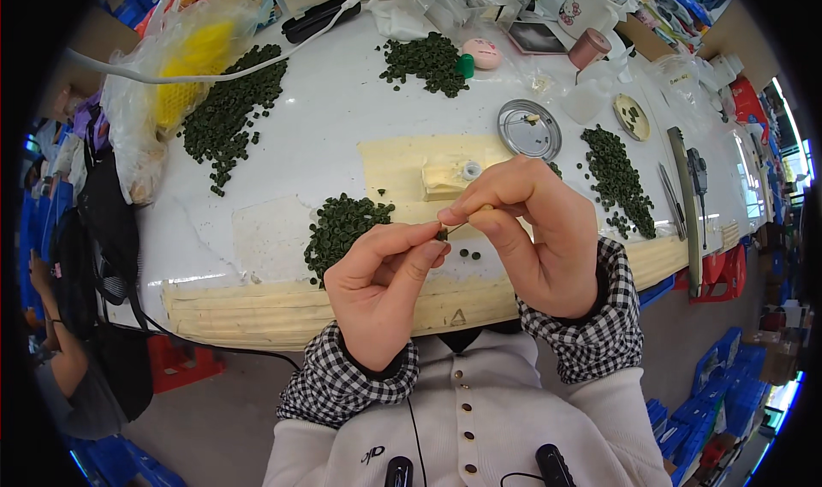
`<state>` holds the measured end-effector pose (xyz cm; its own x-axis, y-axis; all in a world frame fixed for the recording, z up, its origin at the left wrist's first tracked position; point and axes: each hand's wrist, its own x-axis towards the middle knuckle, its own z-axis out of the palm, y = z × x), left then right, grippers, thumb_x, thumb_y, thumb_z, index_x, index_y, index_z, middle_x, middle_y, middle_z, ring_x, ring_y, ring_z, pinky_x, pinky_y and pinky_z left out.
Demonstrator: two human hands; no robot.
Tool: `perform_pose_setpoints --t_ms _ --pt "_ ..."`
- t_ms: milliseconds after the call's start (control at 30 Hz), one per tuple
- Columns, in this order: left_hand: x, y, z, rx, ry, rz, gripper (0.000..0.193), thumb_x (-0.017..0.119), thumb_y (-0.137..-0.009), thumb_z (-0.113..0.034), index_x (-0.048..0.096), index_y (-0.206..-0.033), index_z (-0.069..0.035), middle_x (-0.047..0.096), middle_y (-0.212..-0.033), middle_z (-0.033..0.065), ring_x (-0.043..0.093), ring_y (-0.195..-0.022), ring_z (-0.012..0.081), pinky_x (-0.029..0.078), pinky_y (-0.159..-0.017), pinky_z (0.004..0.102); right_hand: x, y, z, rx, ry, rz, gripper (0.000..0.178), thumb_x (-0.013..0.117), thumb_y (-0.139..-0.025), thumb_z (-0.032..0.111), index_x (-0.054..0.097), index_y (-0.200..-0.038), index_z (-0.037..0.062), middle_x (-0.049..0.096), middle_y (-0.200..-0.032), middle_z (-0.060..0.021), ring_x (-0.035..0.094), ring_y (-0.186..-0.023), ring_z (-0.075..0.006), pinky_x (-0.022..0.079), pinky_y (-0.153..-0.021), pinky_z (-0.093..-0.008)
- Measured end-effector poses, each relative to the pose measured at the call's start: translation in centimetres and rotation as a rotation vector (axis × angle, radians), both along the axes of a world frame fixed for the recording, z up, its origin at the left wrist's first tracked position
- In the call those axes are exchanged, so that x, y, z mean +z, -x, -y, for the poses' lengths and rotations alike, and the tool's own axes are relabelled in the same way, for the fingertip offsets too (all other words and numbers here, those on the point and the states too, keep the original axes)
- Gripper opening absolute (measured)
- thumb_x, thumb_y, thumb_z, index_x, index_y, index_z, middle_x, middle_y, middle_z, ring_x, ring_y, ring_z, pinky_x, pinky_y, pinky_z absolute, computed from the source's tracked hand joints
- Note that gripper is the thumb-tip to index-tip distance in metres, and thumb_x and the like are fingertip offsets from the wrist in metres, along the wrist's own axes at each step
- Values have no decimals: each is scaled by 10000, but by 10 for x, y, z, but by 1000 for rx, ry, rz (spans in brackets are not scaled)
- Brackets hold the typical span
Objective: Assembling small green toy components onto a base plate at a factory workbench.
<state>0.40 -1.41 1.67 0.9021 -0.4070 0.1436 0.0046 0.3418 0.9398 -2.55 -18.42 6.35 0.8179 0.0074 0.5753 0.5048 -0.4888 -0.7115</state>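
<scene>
My left hand (377,294) pinches a small dark green piece (443,234) between thumb and fingertips. Opposite it, my right hand (548,239) grips a thin pick-like tool (459,227) whose tip meets the piece; the fingers partly cover both. A pile of similar dark green pieces (338,234) lies just beyond my left hand. Two loose pieces (469,254) rest on the table between the hands. Behind my fingertips stands a yellowish tape-wrapped block (443,179) with a small white round part (472,171) on it.
More green piles spread at the left (227,119), the back (424,63) and the right (618,179). A round metal dish (529,130) sits beyond my right hand. Tweezers (672,197) and a long metal bar (689,204) lie far right. A white cable (205,78) crosses the back left.
</scene>
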Motion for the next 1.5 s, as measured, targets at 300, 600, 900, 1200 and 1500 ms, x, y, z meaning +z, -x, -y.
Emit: perform_pose_setpoints --t_ms 300,600,900,1200,1500 --pt "1 1 -1 1 -3 -18 176 610 -882 77 646 -1053 58 648 -978 113 669 -884 153 538 -794 245 -4 -11 9 -341 27 84 50 636 -874 8 600 -899 -16 612 -804 -105 626 -706 -221 506 -640 -288" --pt "1 1 0 12 14 -34 176 609 -889 64 640 -1062 55 657 -962 105 674 -885 156 541 -795 249 -9 -14 12 -447 431 64 125 679 -804 57 638 -917 23 603 -814 -101 572 -749 -285 473 -679 -368" --pt "-1 1 -1 16 9 -27 169 614 -891 54 645 -1057 43 657 -959 96 667 -876 140 532 -787 239 -1 28 -8 -203 153 -125 232 699 -770 -9 687 -1000 23 629 -849 -97 585 -752 -243 466 -662 -320" --pt "-2 0 -1 -1 21 29 172 614 -888 62 650 -1056 44 648 -981 102 657 -897 143 525 -800 238 -19 36 -21 -146 -30 -162 315 661 -812 -29 673 -1124 12 636 -903 -103 601 -770 -205 485 -676 -280" --pt "0 -1 -1 -38 -16 76 176 620 -873 79 667 -1040 48 642 -1001 118 645 -900 147 522 -799 232 -19 39 -17 -132 25 -139 319 661 -815 -32 676 -1130 19 642 -911 -89 599 -773 -206 485 -673 -281"
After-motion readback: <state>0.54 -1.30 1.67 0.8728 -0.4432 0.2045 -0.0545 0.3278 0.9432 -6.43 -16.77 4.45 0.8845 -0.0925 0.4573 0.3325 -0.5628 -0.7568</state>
